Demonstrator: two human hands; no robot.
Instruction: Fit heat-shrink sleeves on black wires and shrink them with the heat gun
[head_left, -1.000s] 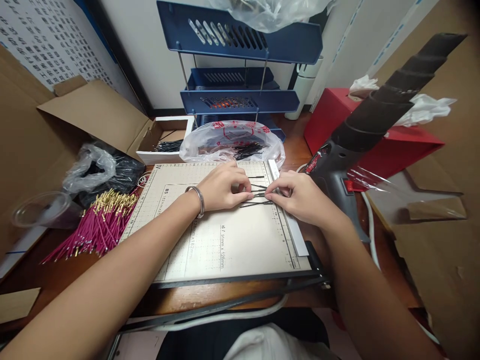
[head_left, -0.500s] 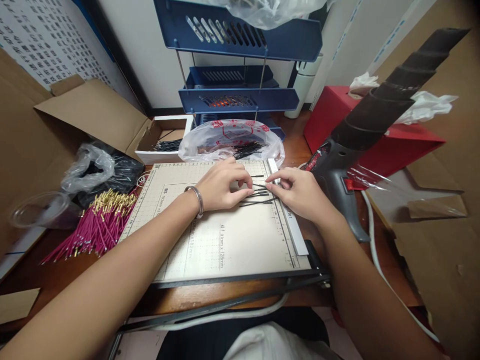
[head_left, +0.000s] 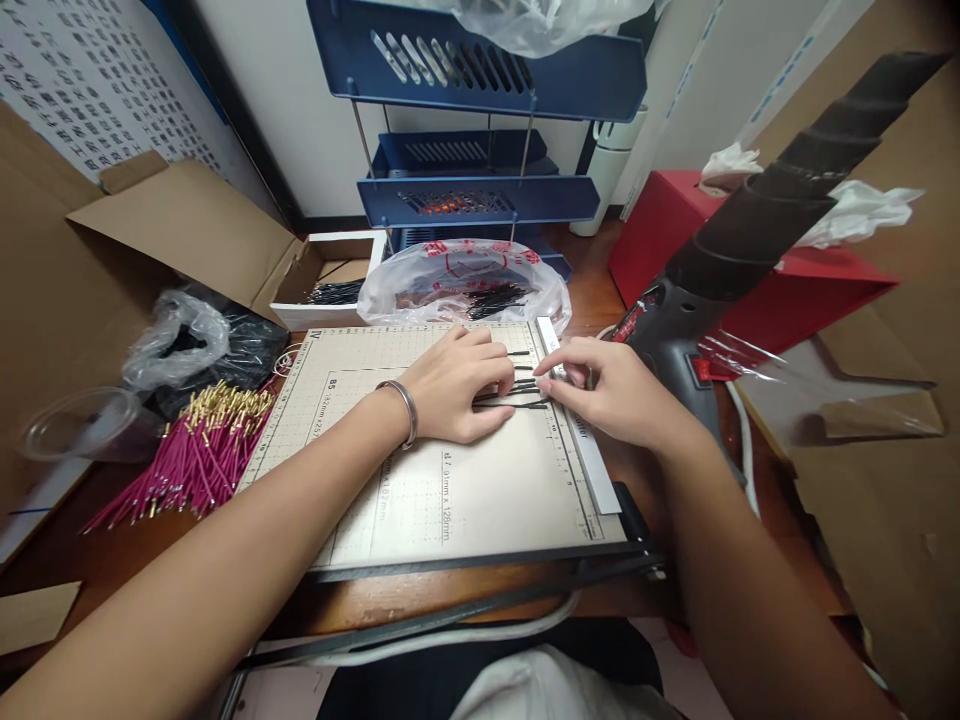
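Reddish-brown polished wood [head_left: 390, 600] showed along the near edge of the desk, and on it lay a flat cream cutting board printed with dark grid lines [head_left: 495, 500]. Across the board's right half ran thin black wires with thicker black ends [head_left: 534, 406]. The left hand [head_left: 465, 388], behind a silver bangle [head_left: 410, 410], rested over their left portions with its fingers bent; whether it gripped them could not be told. The right hand [head_left: 604, 388] reached over the long white rail [head_left: 592, 465], thumb and forefinger almost meeting just beside the wire ends; whether they pinched one was unclear.

Left of the board spread a loose heap of magenta wires with gold tips [head_left: 202, 450]. Beyond the right wrist, a dark grey heat gun with a stepped black nozzle [head_left: 694, 320] crowded that side, before a red tissue box [head_left: 660, 225]. Just past the board's far edge sat a clear plastic bag with red print [head_left: 465, 262], and behind it a blue slotted rack [head_left: 480, 205].

At least four black wires showed between the hands; there was one heat gun, one tissue box and one rack with at least three tiers.
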